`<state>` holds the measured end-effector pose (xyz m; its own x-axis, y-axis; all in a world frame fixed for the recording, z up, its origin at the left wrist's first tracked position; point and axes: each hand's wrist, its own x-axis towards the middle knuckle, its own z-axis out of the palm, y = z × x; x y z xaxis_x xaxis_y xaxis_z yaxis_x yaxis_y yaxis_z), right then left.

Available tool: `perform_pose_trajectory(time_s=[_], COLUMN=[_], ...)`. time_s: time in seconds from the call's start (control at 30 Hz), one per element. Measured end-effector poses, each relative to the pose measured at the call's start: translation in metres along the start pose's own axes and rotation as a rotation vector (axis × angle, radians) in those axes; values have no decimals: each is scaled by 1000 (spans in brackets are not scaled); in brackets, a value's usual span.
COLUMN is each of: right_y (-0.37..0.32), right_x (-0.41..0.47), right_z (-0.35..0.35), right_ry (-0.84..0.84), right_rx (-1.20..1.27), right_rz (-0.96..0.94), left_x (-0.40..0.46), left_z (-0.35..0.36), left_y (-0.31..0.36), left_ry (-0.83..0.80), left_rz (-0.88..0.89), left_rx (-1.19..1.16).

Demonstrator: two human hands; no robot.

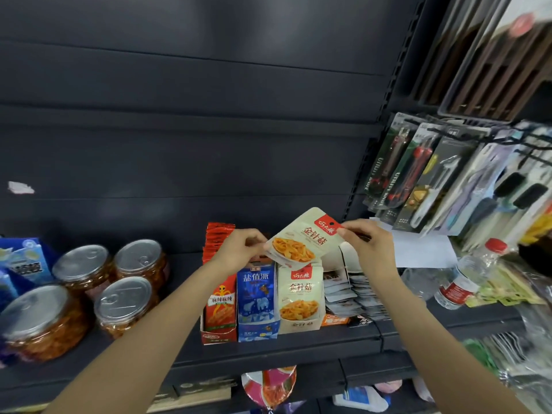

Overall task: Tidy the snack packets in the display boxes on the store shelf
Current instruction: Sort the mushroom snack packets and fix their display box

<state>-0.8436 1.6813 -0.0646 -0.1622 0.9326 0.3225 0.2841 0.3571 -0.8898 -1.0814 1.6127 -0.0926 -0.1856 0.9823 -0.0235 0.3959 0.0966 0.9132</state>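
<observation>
Two bare forearms reach up from the bottom edge toward the dark shelf (268, 351). Between them, raised just above the row of display boxes, is a cream snack packet (301, 239) with a red corner label and a picture of orange strips, tilted so its top leans right. The left hand (239, 248) pinches the packet's lower left edge with fingers curled round it; the right hand (369, 240) pinches its upper right corner by the red label. Directly below the packet stands a cream display box (300, 297) with the same print, with a blue box (257, 300) touching its left side and a red box (219, 306) left of that, red packets standing upright inside. To the right of the cream box lies a loose spread of grey packets (349, 291). Further left on the shelf sit four clear jars (104, 288) with silver pull-tab lids. At the far right a plastic bottle (469, 273) with a red cap leans, and packaged kitchen tools (424, 177) hang behind it.
</observation>
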Motion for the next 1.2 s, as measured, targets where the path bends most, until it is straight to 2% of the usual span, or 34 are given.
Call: perform_pose_trajectory(time_s=[0.1,0.23,0.27,0.37,0.43,0.53,0.6,0.63,0.8,0.93,1.2], right_y=[-1,-11,-14,-21,-18,-13,-10,-10,-8,-5,2], right_x=[2,2,2,-1,-2,-4,-5,-6,-10,-13,-21], right_z=[5,13,15,22,25,27,27,26,24,23,23], right_ry=[-18,-86,-105,-166,-193,-216,-248,-271,-301,-280,-273], right_rx=[-215,-342,-284,132,313,431,376,335,207,234,301], right_rz=[-15,40,107,419,482,463,407,373,245,180,207], left_x=[-5,-11,-12,-19,-24,-26,-26,-26,-34,-41,-47], left_z=[-5,-9,-10,-11,-10,-9,-11,-12,-15,-18,-21], left_y=[4,1,0,-6,-10,-12,-9,-9,-10,-8,-8], left_ry=[67,150,183,248,265,241,193,186,91,86,53], left_rz=[-108,-97,-77,17,33,-106,-176,-184,-93,-12,29], left_rx=[-146,-200,-207,-190,-178,-393,-643,-694,-571,-557,-525])
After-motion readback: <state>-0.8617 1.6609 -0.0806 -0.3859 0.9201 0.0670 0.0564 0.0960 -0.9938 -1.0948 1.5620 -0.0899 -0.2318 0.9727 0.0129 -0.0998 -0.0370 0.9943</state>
